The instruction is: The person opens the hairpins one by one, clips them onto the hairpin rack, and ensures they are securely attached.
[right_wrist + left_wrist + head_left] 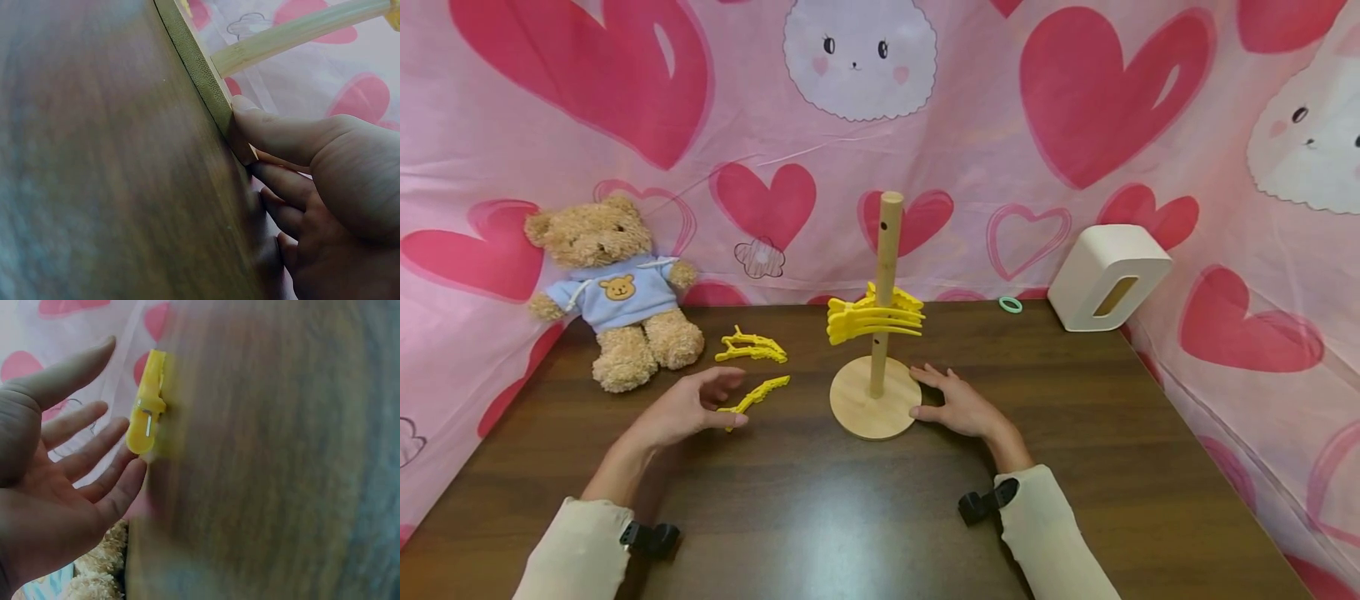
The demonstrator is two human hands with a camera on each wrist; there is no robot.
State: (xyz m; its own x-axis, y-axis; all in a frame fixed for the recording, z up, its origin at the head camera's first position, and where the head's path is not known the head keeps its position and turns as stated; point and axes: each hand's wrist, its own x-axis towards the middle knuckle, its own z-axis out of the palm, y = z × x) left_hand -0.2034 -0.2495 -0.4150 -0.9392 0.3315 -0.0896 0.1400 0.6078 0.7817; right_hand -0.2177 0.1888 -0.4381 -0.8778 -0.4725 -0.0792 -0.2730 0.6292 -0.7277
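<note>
Cream fabric sleeves (pixel 576 550) are seen at the near edge of the head view, with black wrist devices (pixel 651 539) worn at the cuffs. Dark wood-grain desk (pixel 842 542) is noted beneath both arms.

Left hand (pixel 688 408): fingers relaxed and parted from the thumb, nothing gripped. The near yellow clip (pixel 766 390) is found on the desk at this hand, its near end partly overlapped by the thumb in the head view; in the left wrist view it is seen just beyond the fingertips. Contact cannot be told.

Right hand (pixel 958 404): fingers loosely extended, thumb and fingers rested against the rim of the round wooden base (pixel 880 421); no grip is observed. From the base an upright wooden post (pixel 889 242) is raised, with a cluster of yellow clips (pixel 874 322) carried about mid-height; their exact count cannot be read.

Far yellow clip (pixel 750 352) is located on the desk beyond the near one. Teddy bear (pixel 625 312), dressed in pale blue, is seated farther left. Mint ring (pixel 1011 311) and white box (pixel 1086 279) are placed at the back right, before pink cloth (pixel 970 125) printed with hearts.
</note>
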